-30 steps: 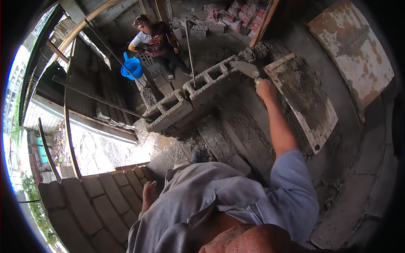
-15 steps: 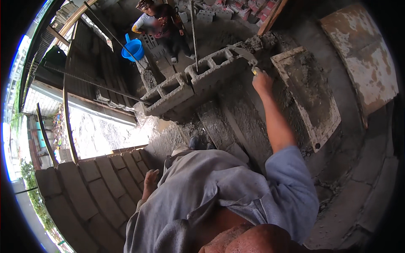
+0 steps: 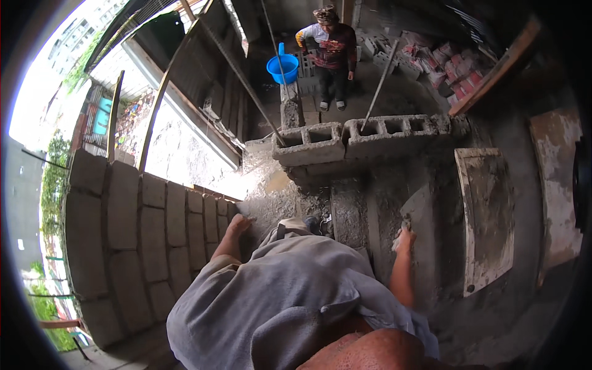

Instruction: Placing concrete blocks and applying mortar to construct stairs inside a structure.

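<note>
My right hand [image 3: 404,239] is closed around the handle of a trowel [image 3: 417,206]. Its grey blade points away from me, low over the mortar-smeared boards on the near side of a low block wall [image 3: 388,147]. My left hand [image 3: 242,224] hangs beside my body with loosely bent fingers and no object visible in it. It is nearest to a taller block wall [image 3: 148,240] on my left. Ahead, hollow concrete blocks [image 3: 312,152] form the low wall's top course, with their cells facing up.
Steel bars [image 3: 379,86] rise from the low wall. Behind it stands a person [image 3: 333,55], near a blue dipper or basin [image 3: 283,69]. A mortar-coated board [image 3: 486,216] lies to the right, with a stained sheet [image 3: 557,185] beyond. Red-and-white sacks [image 3: 456,71] are heaped at the back.
My right hand and trowel have come down from the wall's top toward my body. The view has turned, so the wall sits farther right and lower. My left hand has shifted slightly forward.
</note>
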`<state>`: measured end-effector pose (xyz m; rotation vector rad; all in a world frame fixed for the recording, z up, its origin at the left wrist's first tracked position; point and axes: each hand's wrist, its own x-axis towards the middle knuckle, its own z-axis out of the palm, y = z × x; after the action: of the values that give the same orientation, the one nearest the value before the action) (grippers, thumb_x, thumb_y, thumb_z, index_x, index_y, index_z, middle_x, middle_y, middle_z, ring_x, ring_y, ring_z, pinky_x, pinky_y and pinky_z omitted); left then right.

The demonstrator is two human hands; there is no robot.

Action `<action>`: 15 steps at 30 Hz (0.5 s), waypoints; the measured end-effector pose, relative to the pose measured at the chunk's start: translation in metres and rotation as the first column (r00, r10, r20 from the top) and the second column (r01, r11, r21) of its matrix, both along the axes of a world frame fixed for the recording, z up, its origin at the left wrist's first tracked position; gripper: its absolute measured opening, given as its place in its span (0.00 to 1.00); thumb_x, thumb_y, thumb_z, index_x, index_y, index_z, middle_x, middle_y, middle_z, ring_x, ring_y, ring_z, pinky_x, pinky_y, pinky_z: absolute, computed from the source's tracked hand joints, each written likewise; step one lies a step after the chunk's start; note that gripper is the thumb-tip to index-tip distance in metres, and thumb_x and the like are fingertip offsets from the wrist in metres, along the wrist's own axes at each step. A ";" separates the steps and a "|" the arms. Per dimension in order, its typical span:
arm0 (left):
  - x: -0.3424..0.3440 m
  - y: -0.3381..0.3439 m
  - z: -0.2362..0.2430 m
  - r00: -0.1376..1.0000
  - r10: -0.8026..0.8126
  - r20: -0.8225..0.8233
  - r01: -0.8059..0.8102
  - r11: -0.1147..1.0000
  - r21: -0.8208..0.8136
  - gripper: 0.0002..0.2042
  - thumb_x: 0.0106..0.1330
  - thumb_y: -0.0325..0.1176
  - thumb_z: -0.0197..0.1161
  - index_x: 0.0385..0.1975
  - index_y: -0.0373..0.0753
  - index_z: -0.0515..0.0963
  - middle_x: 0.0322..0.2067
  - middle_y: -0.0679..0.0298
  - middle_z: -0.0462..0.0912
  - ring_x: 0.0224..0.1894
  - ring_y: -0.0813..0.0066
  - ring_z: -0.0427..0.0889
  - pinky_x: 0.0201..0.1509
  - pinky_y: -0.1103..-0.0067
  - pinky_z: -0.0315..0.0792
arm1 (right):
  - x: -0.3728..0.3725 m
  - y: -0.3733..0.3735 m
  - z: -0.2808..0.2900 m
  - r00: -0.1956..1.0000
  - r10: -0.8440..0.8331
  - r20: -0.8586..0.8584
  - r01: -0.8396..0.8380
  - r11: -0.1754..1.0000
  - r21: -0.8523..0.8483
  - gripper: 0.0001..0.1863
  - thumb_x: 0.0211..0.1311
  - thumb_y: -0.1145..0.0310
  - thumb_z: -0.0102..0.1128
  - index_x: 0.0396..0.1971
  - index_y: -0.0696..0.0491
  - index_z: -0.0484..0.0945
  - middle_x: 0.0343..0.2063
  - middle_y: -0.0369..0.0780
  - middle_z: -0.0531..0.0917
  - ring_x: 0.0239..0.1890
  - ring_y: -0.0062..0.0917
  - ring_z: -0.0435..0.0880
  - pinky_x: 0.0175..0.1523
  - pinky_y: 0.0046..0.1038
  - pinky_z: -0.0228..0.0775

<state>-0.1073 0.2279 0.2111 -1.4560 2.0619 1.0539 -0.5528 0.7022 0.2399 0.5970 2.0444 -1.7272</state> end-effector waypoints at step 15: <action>-0.015 -0.011 -0.068 0.687 -0.726 -0.034 0.725 0.688 -0.041 0.28 0.52 0.38 0.69 0.53 0.34 0.73 0.39 0.52 0.81 0.40 0.60 0.80 0.38 0.70 0.75 | 0.084 0.034 -0.049 0.935 -0.257 0.244 0.256 0.966 0.035 0.16 0.61 0.54 0.56 0.19 0.46 0.71 0.12 0.33 0.70 0.09 0.23 0.66 0.14 0.28 0.55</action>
<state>-0.1227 0.2169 0.1432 -0.4769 2.3586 0.7137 -0.4686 0.7367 0.1908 1.0649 1.8605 -1.6879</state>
